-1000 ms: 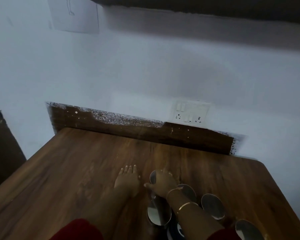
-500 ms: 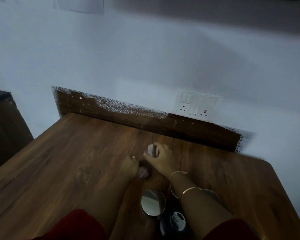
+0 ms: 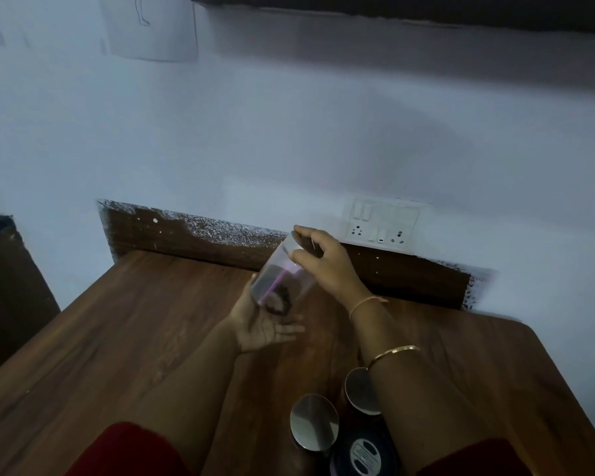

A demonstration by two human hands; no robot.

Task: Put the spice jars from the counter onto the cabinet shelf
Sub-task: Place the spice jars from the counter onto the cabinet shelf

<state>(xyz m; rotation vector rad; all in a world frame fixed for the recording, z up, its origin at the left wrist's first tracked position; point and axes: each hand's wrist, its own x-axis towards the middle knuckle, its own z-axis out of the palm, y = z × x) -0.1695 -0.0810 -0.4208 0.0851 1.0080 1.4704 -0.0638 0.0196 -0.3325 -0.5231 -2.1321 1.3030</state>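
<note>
**Item 1.** Clear plastic spice jar (image 3: pixel 282 274), cylindrical, closed by a flat silvery lid (image 3: pixel 294 243). We record dark contents settled toward its lower end and a pink-purple strip along the inside. It is in the air above the brown wood-grain counter (image 3: pixel 117 338). It is tilted, with the lid end up and toward the wall and the base down and toward us. Behind it runs the dark wooden upstand (image 3: pixel 193 240).

**Item 2.** Right hand (image 3: pixel 323 266). It reaches in from the lower right. The fingers and thumb are curled over the lid end of the jar and grip it. We note a thin band (image 3: pixel 366 304) at the wrist and a gold bangle (image 3: pixel 394 352) further down the forearm.

**Item 3.** Left hand (image 3: pixel 265 326). It lies palm up beneath the jar's base, with the fingers loosely straight and pointing right. The thumb rises beside the jar's left wall. We cannot tell whether the palm bears the jar or sits just under it.

**Item 4.** Standing on the counter beside the right forearm, near us:
- one jar with a round silvery lid (image 3: pixel 314 426);
- a second silver-lidded jar (image 3: pixel 361 389), partly hidden by the forearm;
- a dark-lidded jar with a white label (image 3: pixel 364 453), just beside the first.

**Item 5.** Also entered: pale wall (image 3: pixel 289 132), white switch-and-socket plate (image 3: pixel 385 221) above the upstand, and red sleeve (image 3: pixel 128 451) on the left arm.
</note>
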